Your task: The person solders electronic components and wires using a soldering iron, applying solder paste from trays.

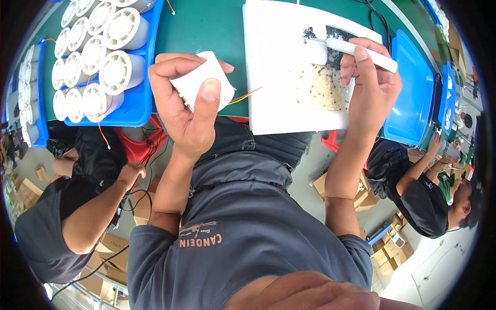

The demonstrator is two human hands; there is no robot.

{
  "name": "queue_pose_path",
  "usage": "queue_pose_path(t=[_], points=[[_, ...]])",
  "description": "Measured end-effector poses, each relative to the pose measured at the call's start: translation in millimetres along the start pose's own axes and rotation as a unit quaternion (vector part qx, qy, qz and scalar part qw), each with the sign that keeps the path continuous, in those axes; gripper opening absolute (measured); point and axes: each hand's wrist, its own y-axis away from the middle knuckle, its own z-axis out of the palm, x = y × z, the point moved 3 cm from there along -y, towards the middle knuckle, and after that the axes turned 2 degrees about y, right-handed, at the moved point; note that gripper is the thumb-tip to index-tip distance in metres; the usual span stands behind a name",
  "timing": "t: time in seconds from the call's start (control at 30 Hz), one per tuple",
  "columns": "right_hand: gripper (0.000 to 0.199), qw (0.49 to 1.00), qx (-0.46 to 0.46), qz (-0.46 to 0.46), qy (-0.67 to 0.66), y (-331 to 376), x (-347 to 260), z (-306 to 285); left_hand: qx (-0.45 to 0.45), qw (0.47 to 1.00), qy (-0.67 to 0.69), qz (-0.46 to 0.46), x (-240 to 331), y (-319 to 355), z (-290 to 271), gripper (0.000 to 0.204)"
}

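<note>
My left hand [178, 103] grips a white plastic housing [192, 83], thumb across its face and fingers behind it. Thin red and yellow wires [245, 95] trail from its right side. In my right hand [374, 77] is a white pen-shaped screwdriver [380, 58] with a thin metal shaft pointing left. Its tip is beside a small cluster of black screws [308, 32] on a white foam board [274, 82]. More dark small parts [336, 34] lie partly hidden behind the tool and fingers. Small brass-coloured pieces [325, 90] are scattered nearer me on the board.
At the left, a blue tray [137, 118] holds several white cylindrical units [121, 72] with wires. A blue bin [413, 93] stands right of the board on the green table [206, 26]. People sit on both sides; one person's forearm [98, 212] is close at the left.
</note>
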Motion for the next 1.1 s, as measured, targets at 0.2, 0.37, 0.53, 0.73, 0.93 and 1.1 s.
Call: queue_pose_path(t=[0.2,0.37,0.53,0.73,0.93,1.1], points=[[0.02,0.987,-0.059,0.067,-0.135,-5,9,-5,0.014,1.0,0.011,-0.014,3,-2,-3,0.028],[0.025,0.963,-0.095,0.086,-0.238,-2,12,-10,0.043,0.989,0.1,-0.096,10,-12,-3,0.022],[0.022,0.934,-0.17,0.043,-0.312,16,-8,7,0.11,0.976,0.167,-0.083,19,-45,0,0.036],[0.023,0.937,-0.176,-0.014,-0.302,48,-38,62,0.184,0.948,0.252,-0.055,18,-77,24,0.045],[0.03,0.971,-0.127,-0.043,-0.197,55,-39,93,0.202,0.945,0.253,-0.044,26,-80,46,0.049],[0.03,0.976,-0.127,-0.067,-0.167,53,-39,96,0.212,0.946,0.239,-0.051,29,-79,54,0.051]])
